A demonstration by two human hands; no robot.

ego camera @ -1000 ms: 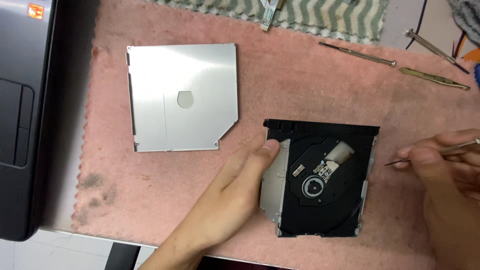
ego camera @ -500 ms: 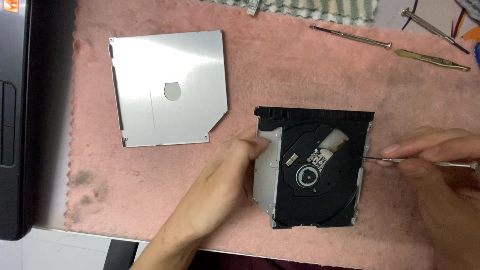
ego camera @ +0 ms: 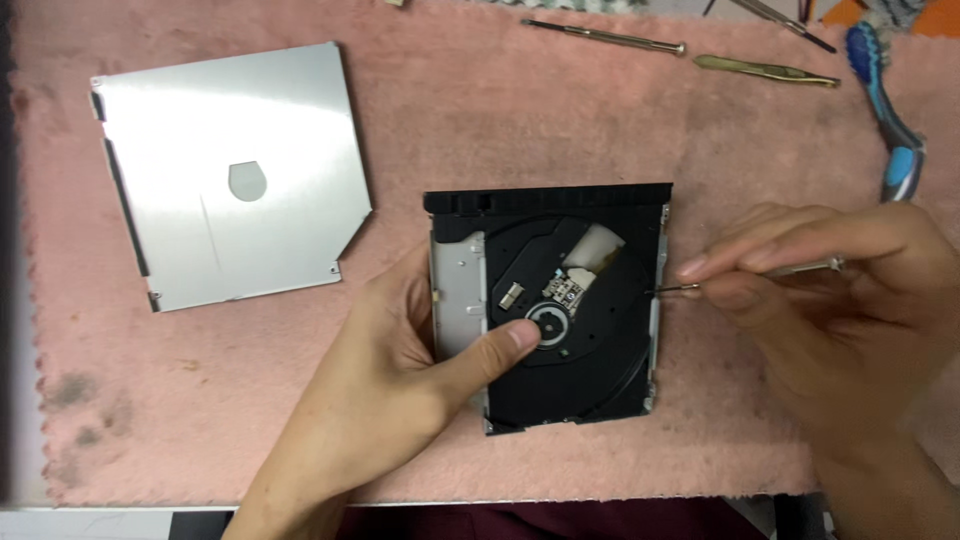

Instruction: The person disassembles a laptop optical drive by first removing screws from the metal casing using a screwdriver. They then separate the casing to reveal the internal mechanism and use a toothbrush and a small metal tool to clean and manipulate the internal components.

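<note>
The left hand [ego camera: 400, 370] lies flat on the opened optical drive [ego camera: 560, 310], thumb pressed beside its hub. To its right, the right hand [ego camera: 830, 300] pinches a thin screwdriver [ego camera: 740, 280] — tip at the drive's right edge.

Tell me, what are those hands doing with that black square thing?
A person has a laptop disc drive opened up on a pink cloth. The left hand holds the drive down, thumb near the round hub. The right hand pokes a thin screwdriver at the drive's right edge. Its silver metal cover lies off to the side.
</note>
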